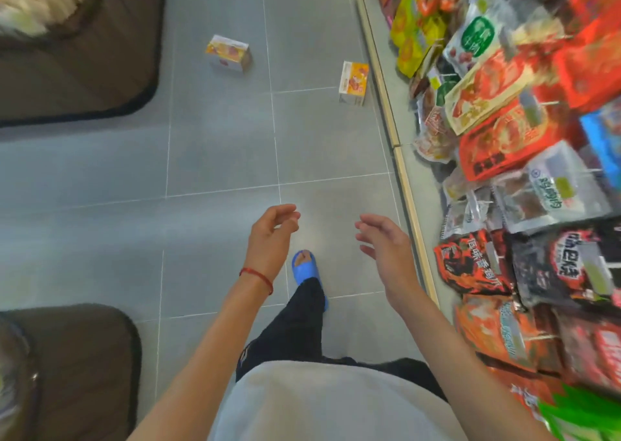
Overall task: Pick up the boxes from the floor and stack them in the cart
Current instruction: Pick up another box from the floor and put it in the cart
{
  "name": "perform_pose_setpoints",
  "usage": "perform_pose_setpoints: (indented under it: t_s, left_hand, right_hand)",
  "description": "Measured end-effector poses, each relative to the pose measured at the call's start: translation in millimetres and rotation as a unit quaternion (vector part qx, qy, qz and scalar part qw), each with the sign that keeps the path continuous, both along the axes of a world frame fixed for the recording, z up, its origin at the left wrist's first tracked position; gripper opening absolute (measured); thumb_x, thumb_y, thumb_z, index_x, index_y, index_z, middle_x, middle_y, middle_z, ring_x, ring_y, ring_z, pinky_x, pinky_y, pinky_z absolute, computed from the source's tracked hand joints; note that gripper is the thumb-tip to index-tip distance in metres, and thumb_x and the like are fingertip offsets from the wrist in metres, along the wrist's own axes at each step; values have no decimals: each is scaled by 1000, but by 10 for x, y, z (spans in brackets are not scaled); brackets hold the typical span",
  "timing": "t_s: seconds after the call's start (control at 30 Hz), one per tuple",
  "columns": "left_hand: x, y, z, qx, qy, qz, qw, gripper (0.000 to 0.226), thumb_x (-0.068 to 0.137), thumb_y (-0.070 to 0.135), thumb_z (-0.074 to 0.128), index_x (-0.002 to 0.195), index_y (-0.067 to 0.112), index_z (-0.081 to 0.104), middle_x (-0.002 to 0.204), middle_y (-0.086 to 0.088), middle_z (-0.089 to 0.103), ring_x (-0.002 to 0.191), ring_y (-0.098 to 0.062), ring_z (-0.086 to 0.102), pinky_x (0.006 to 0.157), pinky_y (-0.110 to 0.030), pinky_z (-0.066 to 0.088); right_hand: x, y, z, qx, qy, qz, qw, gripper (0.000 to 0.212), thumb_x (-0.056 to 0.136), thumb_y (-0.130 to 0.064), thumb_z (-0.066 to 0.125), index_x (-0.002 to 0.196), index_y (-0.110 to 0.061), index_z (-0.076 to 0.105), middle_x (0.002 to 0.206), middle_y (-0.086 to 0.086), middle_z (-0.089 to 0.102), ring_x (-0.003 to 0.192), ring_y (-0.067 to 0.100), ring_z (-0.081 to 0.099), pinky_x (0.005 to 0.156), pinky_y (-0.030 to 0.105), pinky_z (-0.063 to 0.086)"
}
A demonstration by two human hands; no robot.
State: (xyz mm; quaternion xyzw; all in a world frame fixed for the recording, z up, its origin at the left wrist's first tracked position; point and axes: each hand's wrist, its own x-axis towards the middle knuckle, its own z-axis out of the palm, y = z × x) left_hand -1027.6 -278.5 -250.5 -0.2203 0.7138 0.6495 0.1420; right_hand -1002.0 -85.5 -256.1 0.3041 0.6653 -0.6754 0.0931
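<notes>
hands: left hand (274,235) loosely curled, right hand (386,239) spread open; both empty, apart, raised over floor (218,158)
step: walk to boxes, crouch, grip opposite sides
boxes: left box (228,54) mid-aisle, right box (353,82) beside shelf base (386,104); both well ahead of hands
cart: not visible

On the shelf to my right, a red snack packet (470,262) reads "百味香鸡爪". The print on the other packets is too blurred for me to read.
</notes>
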Motion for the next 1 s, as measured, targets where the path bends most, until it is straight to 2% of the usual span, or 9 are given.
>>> perform_pose_setpoints:
  t_s: [0.3, 0.43, 0.5, 0.57, 0.63, 0.73, 0.8, 1.0]
  left_hand:
    - [-2149, 99, 74, -3, -22, -46, 999, 23, 97, 7, 56, 113, 20, 66, 109, 3, 72, 101, -16, 67, 81, -23, 45]
    - [-3110, 196, -9, 1, -33, -50, 998, 23, 97, 4, 55, 112, 18, 65, 109, -1, 71, 100, -17, 65, 81, -23, 46]
    - [-3611, 265, -99, -8, -39, -53, 998, 23, 97, 5, 55, 109, 21, 65, 108, 0, 71, 100, -18, 66, 86, -27, 46]
    - [-4128, 341, -155, -18, -46, -52, 997, 22, 97, 6, 55, 107, 23, 66, 106, 2, 72, 100, -19, 67, 91, -30, 47]
    - [-4654, 430, -189, -23, -52, -45, 997, 22, 97, 6, 56, 106, 22, 67, 107, 1, 72, 99, -18, 67, 95, -33, 49]
    - [-5371, 563, -203, -26, -57, -45, 997, 21, 97, 8, 57, 107, 22, 68, 112, -2, 71, 100, -18, 68, 97, -34, 50]
    - [-5847, 658, -241, -25, -60, -51, 997, 18, 97, 11, 58, 106, 24, 68, 113, -2, 71, 100, -18, 68, 97, -34, 50]
    - [-7139, 792, -368, -28, -74, -71, 994, 21, 96, 10, 58, 97, 29, 67, 111, -4, 72, 102, -24, 67, 99, -39, 49]
  right_hand:
    - [-2085, -42, 70, 6, -12, -21, 1000, 19, 98, -16, 64, 115, -19, 72, 111, 1, 71, 105, 17, 67, 96, 34, 56]
    - [-2986, 59, -11, -6, -16, -44, 999, 18, 98, -13, 64, 114, -15, 72, 100, -3, 71, 99, 16, 66, 91, 32, 54]
    - [-3479, 160, -72, -4, -8, -46, 999, 17, 99, -12, 63, 113, -14, 72, 90, -11, 72, 94, 10, 67, 90, 32, 55]
    - [-4007, 276, -117, -6, -5, -51, 999, 18, 98, -11, 63, 114, -13, 71, 86, -11, 71, 83, 4, 67, 83, 27, 56]
    - [-4544, 415, -153, -13, -13, -56, 998, 19, 97, -10, 64, 113, -14, 72, 96, -5, 70, 84, 6, 68, 78, 25, 54]
    - [-5239, 598, -188, -12, -16, -46, 999, 15, 98, -12, 64, 108, -20, 73, 104, -1, 71, 97, 17, 68, 84, 30, 52]
    - [-5681, 700, -212, -1, -27, -30, 999, 16, 99, -13, 63, 111, -19, 73, 107, -1, 71, 101, 17, 67, 87, 29, 53]
    - [-6894, 873, -309, 5, -78, -48, 996, 15, 98, -14, 64, 110, -17, 72, 113, 6, 70, 103, 20, 66, 91, 34, 54]
